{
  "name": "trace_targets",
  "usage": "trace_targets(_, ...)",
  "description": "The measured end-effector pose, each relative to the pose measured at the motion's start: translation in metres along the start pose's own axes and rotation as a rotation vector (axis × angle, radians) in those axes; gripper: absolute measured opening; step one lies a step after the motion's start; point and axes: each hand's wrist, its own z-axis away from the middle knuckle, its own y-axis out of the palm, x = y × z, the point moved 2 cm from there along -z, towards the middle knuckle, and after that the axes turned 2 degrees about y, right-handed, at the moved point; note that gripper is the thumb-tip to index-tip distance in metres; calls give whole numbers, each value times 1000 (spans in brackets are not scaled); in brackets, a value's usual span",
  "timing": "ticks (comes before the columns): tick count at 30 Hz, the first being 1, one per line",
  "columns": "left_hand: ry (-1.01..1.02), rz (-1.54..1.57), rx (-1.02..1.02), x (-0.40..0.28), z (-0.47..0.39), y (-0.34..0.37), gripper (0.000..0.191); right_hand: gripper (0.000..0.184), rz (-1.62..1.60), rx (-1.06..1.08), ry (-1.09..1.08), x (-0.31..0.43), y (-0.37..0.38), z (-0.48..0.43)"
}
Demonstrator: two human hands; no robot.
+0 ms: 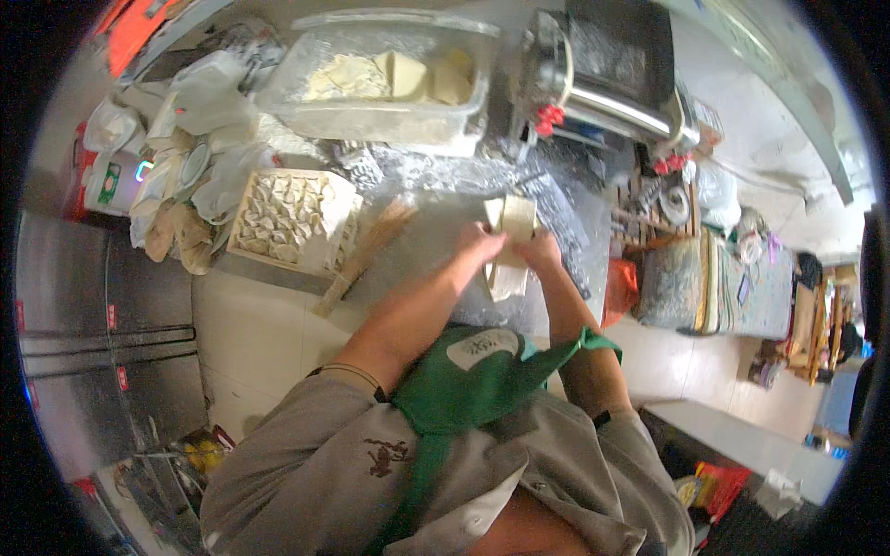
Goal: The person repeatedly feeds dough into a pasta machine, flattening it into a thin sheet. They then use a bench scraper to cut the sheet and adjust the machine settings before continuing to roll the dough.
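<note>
Both my hands hold a stack of flat dough sheets (517,217) over the grey worktop (417,257). My left hand (482,243) grips the stack's left side, my right hand (539,249) its right side. More pale dough strips (507,279) show below my fingers. A wooden tray of dumplings (281,215) lies to the left, and a flour-dusted brush (375,243) is between it and my left arm. Beyond my hands stands a clear plastic tub (389,118) holding folded dough (407,76). A dough sheeter with steel rollers (619,111) stands at the back right.
Loose flour (438,170) covers the back of the worktop. A floury dark slab (556,215) lies right of my hands. Plastic bags (215,104) crowd the far left, above a steel cabinet (104,326). An orange-red bag (619,292) hangs at the right edge.
</note>
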Motion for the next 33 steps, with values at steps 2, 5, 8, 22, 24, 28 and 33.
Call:
trace_targets(2,117,-57,34,13,2,7,49,39,12,54,-192,-8,11,-9)
trace_targets(5,35,386,-2,45,-1,5,44,40,-367,-41,-220,11,22,8)
trace_targets(8,42,677,142,23,48,-34,34,34,-782,-85,-179,40,11,59)
trace_targets(22,671,92,-100,70,81,-68,34,35,-1340,393,-262,309,-204,-3)
trace_targets(24,823,87,-79,77,89,-55,32,36,-1371,482,-196,345,-211,-56)
trace_targets(28,968,150,-44,86,84,-69,26,35,-1200,272,-326,371,-180,-134)
trace_targets(33,1001,171,-125,98,84,-48,22,27,-436,-421,-467,317,-181,-99)
